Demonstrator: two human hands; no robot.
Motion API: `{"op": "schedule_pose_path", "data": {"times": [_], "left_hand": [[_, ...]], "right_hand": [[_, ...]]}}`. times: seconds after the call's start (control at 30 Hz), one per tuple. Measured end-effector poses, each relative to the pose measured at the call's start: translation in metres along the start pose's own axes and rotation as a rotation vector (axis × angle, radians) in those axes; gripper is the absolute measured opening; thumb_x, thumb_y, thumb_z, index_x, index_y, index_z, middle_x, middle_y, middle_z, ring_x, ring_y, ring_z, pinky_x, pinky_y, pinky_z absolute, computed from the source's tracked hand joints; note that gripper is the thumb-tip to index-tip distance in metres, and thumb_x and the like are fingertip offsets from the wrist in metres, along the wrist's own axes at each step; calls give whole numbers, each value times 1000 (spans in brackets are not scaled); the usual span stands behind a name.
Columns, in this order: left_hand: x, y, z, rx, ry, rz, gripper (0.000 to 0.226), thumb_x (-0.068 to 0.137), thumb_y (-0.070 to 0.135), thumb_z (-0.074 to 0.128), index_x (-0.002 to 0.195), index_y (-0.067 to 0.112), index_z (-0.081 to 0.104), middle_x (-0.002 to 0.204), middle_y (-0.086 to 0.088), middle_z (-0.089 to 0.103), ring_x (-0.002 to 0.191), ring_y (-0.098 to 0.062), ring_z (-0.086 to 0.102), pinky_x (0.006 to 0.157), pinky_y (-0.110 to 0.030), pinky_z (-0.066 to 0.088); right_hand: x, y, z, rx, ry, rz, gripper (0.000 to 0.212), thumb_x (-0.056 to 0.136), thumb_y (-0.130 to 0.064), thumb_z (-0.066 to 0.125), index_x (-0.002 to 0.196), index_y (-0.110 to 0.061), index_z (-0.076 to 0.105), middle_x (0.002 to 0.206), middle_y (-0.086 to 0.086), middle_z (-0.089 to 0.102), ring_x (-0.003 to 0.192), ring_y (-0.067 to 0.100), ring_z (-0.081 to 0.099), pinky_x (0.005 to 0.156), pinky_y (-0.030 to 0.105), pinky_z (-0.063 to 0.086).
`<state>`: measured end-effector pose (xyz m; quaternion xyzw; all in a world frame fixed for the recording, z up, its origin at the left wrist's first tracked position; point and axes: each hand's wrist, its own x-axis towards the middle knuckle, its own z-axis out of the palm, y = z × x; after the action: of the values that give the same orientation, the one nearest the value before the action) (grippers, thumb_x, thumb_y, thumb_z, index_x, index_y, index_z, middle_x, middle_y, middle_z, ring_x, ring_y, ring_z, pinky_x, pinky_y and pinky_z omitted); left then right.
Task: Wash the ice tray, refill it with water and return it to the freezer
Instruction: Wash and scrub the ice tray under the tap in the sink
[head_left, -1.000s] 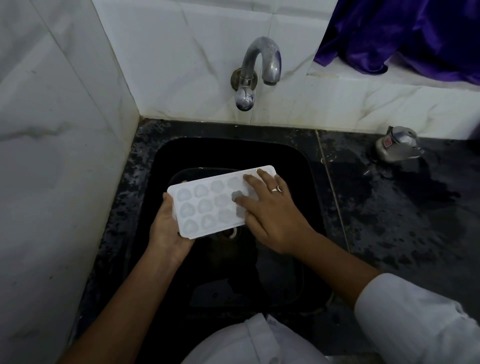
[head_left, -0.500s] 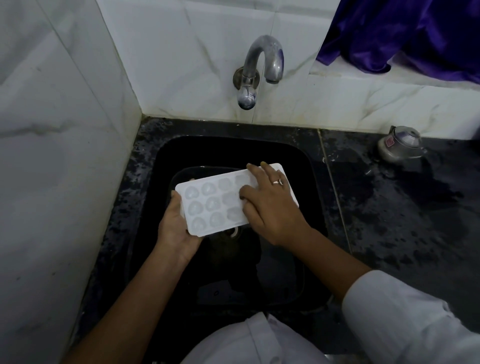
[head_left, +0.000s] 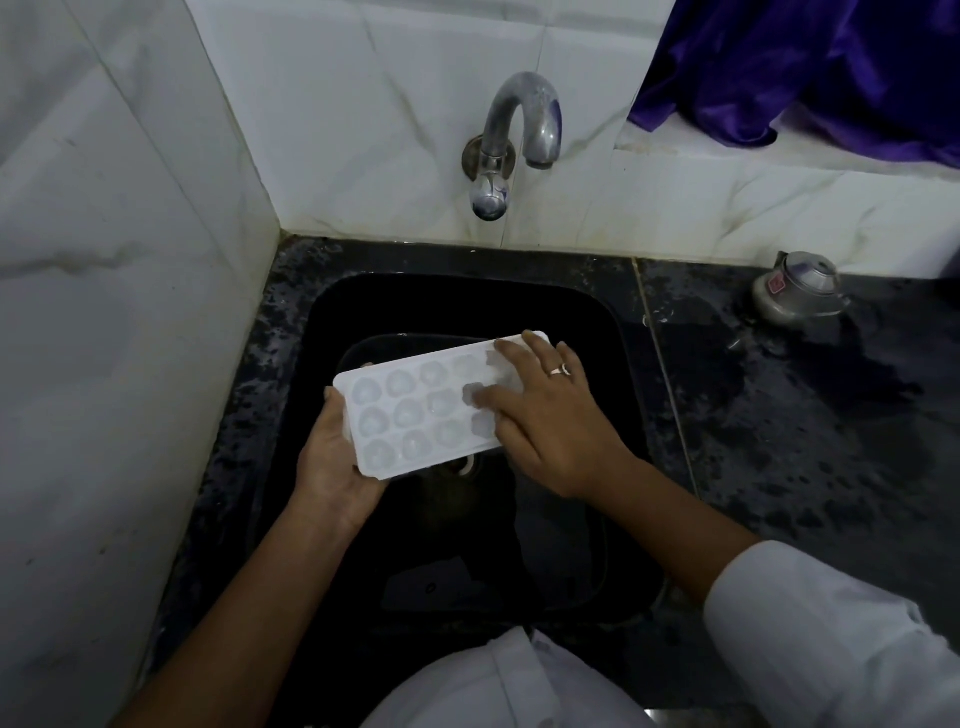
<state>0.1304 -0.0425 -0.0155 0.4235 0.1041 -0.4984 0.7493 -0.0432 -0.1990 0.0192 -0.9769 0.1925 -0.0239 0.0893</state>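
Observation:
A white ice tray (head_left: 410, 410) with round cavities is held over the black sink (head_left: 587, 312), tilted slightly with its right end farther away. My left hand (head_left: 332, 462) grips its near-left corner from underneath. My right hand (head_left: 550, 421), wearing a ring, lies flat on the tray's right half with fingers spread, fingertips in the cavities. It hides the tray's right end. A metal tap (head_left: 519, 135) sticks out of the wall above the sink; no water runs from it.
White marble walls close in at the left and back. A wet black counter (head_left: 805, 415) runs to the right, with a small metal pot (head_left: 800, 288) near the wall. Purple cloth (head_left: 810, 67) hangs at the top right.
My right hand has slid back and forth over the tray's right cavities, and the tray has shifted slightly. My left hand keeps its grip.

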Motion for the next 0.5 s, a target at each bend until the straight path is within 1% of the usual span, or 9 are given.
{"op": "schedule_pose_path", "data": {"times": [0.07, 0.13, 0.2, 0.27, 0.33, 0.43, 0.47, 0.5], "left_hand": [[0, -5, 6, -5, 3, 10, 63, 109, 57, 25, 145, 17, 57, 136, -14, 69, 119, -36, 70, 86, -52, 62], [-1, -8, 10, -17, 20, 24, 62, 109, 57, 27, 144, 16, 59, 135, -15, 70, 117, -36, 71, 86, -52, 58], [-1, -5, 8, -23, 23, 31, 62, 109, 58, 26, 143, 17, 59, 133, -14, 71, 115, -35, 72, 86, -52, 59], [-2, -2, 3, -23, 29, 18, 61, 109, 57, 26, 140, 18, 61, 130, -13, 73, 109, -33, 75, 80, -50, 64], [-3, -5, 4, -16, 22, 13, 60, 110, 56, 26, 137, 18, 62, 127, -12, 74, 103, -30, 77, 74, -46, 65], [-4, -12, 11, -21, 5, 25, 61, 110, 57, 26, 134, 16, 63, 128, -14, 73, 104, -31, 77, 75, -46, 63], [-4, -11, 11, -27, 6, 35, 61, 109, 57, 26, 135, 15, 62, 129, -15, 73, 104, -31, 77, 74, -46, 64], [-3, -8, 8, -35, 9, 43, 60, 109, 57, 27, 136, 16, 62, 130, -15, 73, 103, -31, 77, 72, -45, 65]], "right_hand": [[5, -7, -2, 62, 8, 63, 47, 99, -43, 31, 124, -28, 67, 163, 14, 35, 154, 41, 19, 123, 65, 14], [8, -16, 3, 67, -1, 66, 47, 99, -42, 30, 118, -21, 67, 162, 17, 36, 154, 42, 21, 121, 64, 18], [3, -13, 8, 5, -18, 9, 49, 100, -43, 31, 128, -21, 63, 161, 18, 36, 153, 42, 22, 121, 65, 19], [-2, -3, 6, -28, -16, -24, 49, 100, -44, 32, 137, -27, 61, 161, 16, 36, 154, 43, 21, 122, 65, 16], [1, 1, 0, 14, -2, 18, 48, 99, -44, 33, 132, -31, 65, 162, 15, 36, 154, 43, 21, 123, 65, 14], [9, -13, 2, 51, 3, 63, 46, 98, -43, 32, 119, -23, 68, 162, 16, 37, 154, 42, 22, 122, 64, 16], [8, -15, 5, 39, -2, 43, 45, 99, -42, 32, 120, -22, 67, 162, 16, 36, 154, 42, 21, 122, 63, 17], [5, -15, 7, 14, -11, 11, 46, 99, -43, 32, 125, -21, 64, 162, 16, 35, 154, 41, 20, 123, 63, 17]]}}
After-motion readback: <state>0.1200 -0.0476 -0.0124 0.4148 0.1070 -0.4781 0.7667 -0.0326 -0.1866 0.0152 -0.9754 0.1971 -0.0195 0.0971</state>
